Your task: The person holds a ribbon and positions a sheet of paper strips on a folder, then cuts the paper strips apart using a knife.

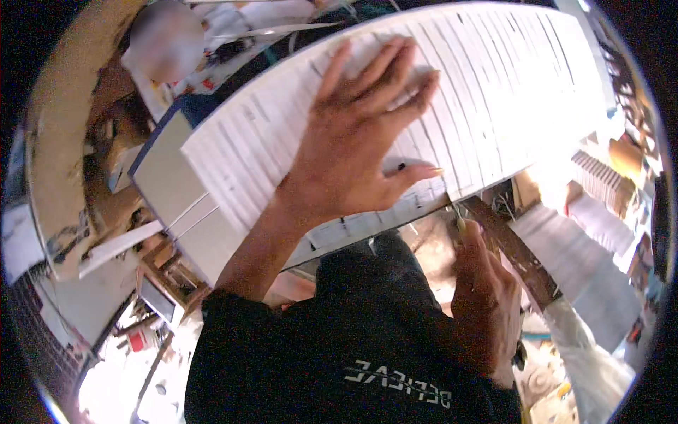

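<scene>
A long white printed sheet [508, 92] with many dark lines across it lies in front of me. My left hand [353, 134] rests palm down on it, its fingers and thumb spread. At the sheet's near edge, right of the middle, my right hand [487, 283] is closed around a slim tool [461, 220]. Only the yellowish end of that tool shows, with a thin tip touching or close to the sheet's edge; its exact kind is unclear. Glare washes out the right part of the sheet.
Under the sheet's left end is a pale board [166, 180] with a dark blue edge. Another person [166, 63] is at the upper left. A wooden frame [169, 283] stands at the lower left. On the right are stacked sheets [600, 177] and a grey panel [579, 261].
</scene>
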`<control>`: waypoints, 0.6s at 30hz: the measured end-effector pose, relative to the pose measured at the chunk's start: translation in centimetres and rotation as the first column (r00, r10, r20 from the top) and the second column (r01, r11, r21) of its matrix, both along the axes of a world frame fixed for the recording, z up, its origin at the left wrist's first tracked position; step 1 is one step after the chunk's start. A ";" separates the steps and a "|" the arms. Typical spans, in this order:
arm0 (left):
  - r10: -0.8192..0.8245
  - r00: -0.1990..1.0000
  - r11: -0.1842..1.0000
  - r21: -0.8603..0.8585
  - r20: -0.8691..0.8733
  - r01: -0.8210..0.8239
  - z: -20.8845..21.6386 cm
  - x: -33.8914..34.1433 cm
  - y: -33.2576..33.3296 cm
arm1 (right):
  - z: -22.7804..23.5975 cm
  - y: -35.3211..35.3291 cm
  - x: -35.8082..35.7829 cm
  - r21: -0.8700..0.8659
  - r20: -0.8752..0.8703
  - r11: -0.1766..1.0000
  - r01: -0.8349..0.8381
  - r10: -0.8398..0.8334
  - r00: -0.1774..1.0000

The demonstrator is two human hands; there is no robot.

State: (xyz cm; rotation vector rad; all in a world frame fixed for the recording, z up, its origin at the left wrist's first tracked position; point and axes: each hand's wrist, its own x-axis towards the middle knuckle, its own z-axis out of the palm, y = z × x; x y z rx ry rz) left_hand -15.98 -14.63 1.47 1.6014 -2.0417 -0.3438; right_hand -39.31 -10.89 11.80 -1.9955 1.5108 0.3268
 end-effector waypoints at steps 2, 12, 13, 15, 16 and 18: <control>0.036 0.999 0.999 0.008 0.021 -0.037 -0.4 0.1 0.6 | -0.8 0.1 -1.0 0.001 -0.014 1.000 -0.003 0.003 1.000; 0.015 0.999 0.998 -0.059 -0.038 -0.017 -0.2 0.4 0.6 | -2.5 3.4 -12.5 0.220 -0.415 0.973 0.067 0.031 0.909; 0.025 0.993 0.999 -0.039 -0.115 -0.030 0.3 0.1 0.6 | -1.8 2.8 -11.9 0.233 -0.354 0.970 0.065 0.023 0.935; 0.002 0.869 0.983 0.160 -0.495 0.089 3.5 -0.9 2.2 | -0.4 2.0 -10.7 0.233 -0.256 0.960 0.154 -0.092 0.962; 0.085 0.622 0.909 0.316 -0.778 0.271 5.5 -2.1 3.2 | 0.0 1.8 -10.6 0.217 -0.263 0.960 0.174 -0.115 0.958; -0.060 0.220 0.854 0.064 -0.974 0.516 9.2 -4.6 6.8 | 0.9 1.4 -10.0 0.115 -0.051 0.992 0.056 -0.050 0.997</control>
